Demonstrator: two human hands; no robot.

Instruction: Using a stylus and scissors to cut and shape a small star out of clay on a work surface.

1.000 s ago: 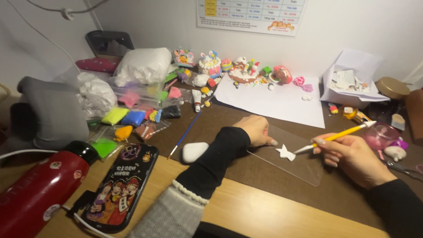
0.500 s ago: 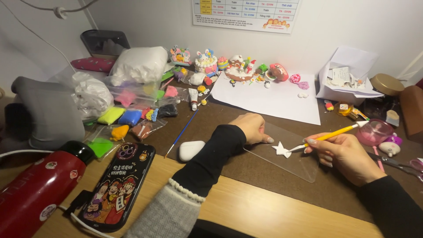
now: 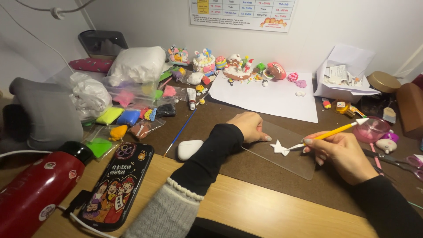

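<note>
A small white star-shaped clay piece [image 3: 279, 147] lies on a clear plastic sheet [image 3: 299, 164] on the brown desk mat. My left hand [image 3: 251, 126] rests flat on the sheet's left part, fingers pressing it down beside the star. In my right hand [image 3: 341, 155] is a yellow modelling tool [image 3: 335, 131], held like a pen, its metal tip touching the star's right side.
Small clay figures [image 3: 238, 67] stand along a white paper sheet [image 3: 273, 98] at the back. Bags of coloured clay [image 3: 128, 117] lie at left. Nearer me sit a white case [image 3: 189, 149], a phone [image 3: 116, 186] and a red bottle [image 3: 35, 194]. Scissors [image 3: 392, 159] and a pink bowl [image 3: 372, 128] are at right.
The view has shifted slightly. My right hand has brought the tool tip closer, onto the star's right edge. My left hand stays on the sheet.
</note>
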